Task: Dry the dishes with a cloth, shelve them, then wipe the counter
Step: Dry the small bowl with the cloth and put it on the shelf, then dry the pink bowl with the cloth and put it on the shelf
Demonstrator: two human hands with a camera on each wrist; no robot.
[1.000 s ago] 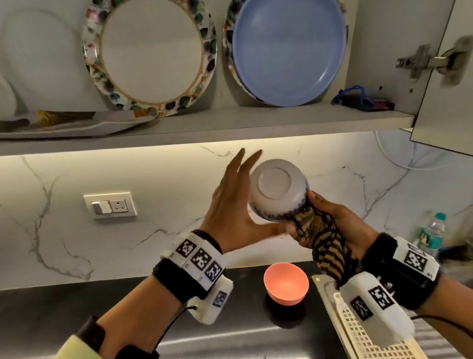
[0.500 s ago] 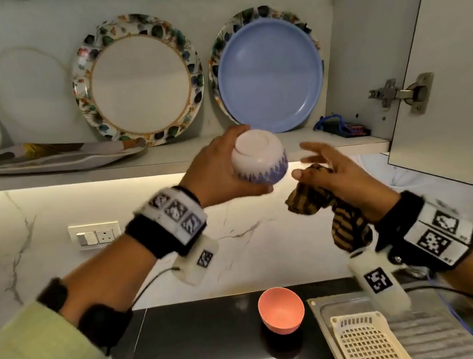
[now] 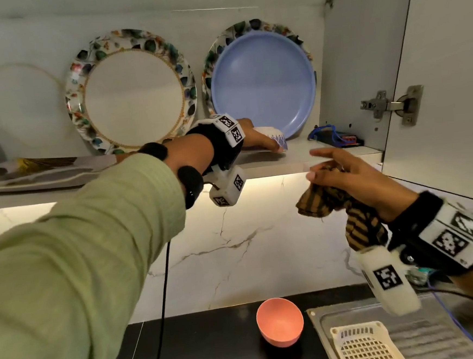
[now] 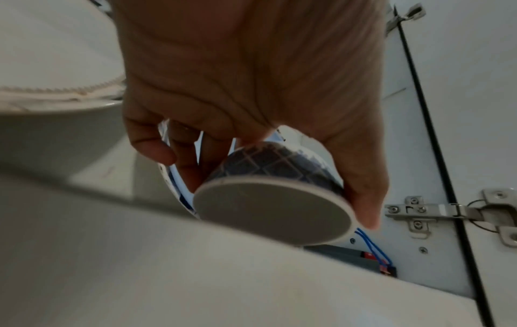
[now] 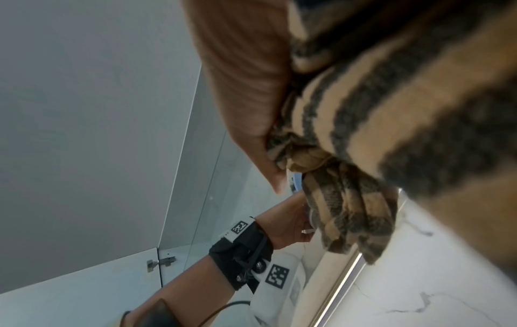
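My left hand (image 3: pixel 257 140) holds a small white bowl with a blue lattice pattern (image 3: pixel 276 138) upside down at the cabinet shelf (image 3: pixel 312 153), in front of the blue plate (image 3: pixel 263 82). In the left wrist view the fingers (image 4: pixel 360 199) curl round the bowl (image 4: pixel 274 208), whose rim hangs just above the shelf board. My right hand (image 3: pixel 339 174) is lower right, below the shelf edge, gripping a bunched brown-and-black striped cloth (image 3: pixel 337 214); the cloth (image 5: pixel 363 132) fills the right wrist view. A pink bowl (image 3: pixel 280 329) stands on the dark counter (image 3: pixel 209 348).
A floral-rimmed plate (image 3: pixel 132 91) leans at the shelf back, flat trays (image 3: pixel 31 174) lie at the left. Blue wires and a small box (image 3: pixel 337 139) sit in the shelf's right corner. The open cabinet door (image 3: pixel 448 77) hangs at right. A white drying rack (image 3: pixel 364 345) sits by the sink.
My left hand has carried the patterned bowl from mid-air up and onto the shelf by the blue plate. The right hand stays lower with the cloth, apart from the bowl.
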